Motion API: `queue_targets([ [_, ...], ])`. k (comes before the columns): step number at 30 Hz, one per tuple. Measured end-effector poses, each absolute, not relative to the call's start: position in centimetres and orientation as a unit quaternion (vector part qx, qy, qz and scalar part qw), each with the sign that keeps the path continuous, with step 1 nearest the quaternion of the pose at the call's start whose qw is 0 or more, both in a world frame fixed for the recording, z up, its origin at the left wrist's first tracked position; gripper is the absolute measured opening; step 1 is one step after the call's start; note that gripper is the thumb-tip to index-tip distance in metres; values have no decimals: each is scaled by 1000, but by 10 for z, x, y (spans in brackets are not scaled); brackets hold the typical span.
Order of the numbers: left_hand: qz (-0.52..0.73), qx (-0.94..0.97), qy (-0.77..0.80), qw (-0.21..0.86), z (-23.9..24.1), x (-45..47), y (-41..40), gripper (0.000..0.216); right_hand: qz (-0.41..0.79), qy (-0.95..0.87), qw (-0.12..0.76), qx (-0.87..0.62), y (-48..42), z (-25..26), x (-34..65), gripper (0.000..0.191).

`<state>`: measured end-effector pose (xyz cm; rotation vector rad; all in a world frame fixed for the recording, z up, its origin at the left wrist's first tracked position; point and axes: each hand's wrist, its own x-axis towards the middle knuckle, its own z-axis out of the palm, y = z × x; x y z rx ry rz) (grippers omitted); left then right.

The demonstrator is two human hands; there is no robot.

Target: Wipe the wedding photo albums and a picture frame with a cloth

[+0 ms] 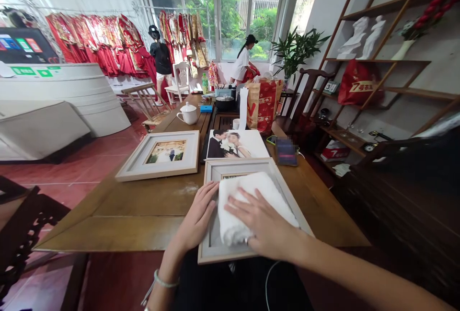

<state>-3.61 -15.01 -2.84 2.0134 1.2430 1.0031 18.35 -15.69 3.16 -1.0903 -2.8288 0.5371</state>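
Note:
A white-framed picture (215, 248) lies flat at the near edge of the wooden table (143, 205). A folded white towel (251, 196) rests on its glass. My right hand (268, 227) lies flat on the towel, fingers spread. My left hand (197, 217) rests open on the frame's left rail, fingers stretched out. A second framed photo (160, 155) lies to the left. An unframed photo print (235, 144) sits behind the near frame.
A phone (286, 152), a white teapot (188, 113), a tea tray (224, 119) and a red gift bag (264, 102) stand farther back. Wooden shelves (377, 90) fill the right side. Two people stand by racks of red garments (97, 42). A carved chair (21, 234) is at left.

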Motion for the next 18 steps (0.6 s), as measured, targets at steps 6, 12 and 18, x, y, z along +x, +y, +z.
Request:
queue_targets([
  [6,377,763,448,274,-30,-38,-149,45,252,-913,-30,-319,-202,65,219,82],
  [12,367,765,447,283,-28,-40,-149,48,119,-864,-45,-487,-173,52,253,78],
  [18,363,763,447,294,-28,-40,-150,48,63,-858,78,-504,-94,27,246,78],
])
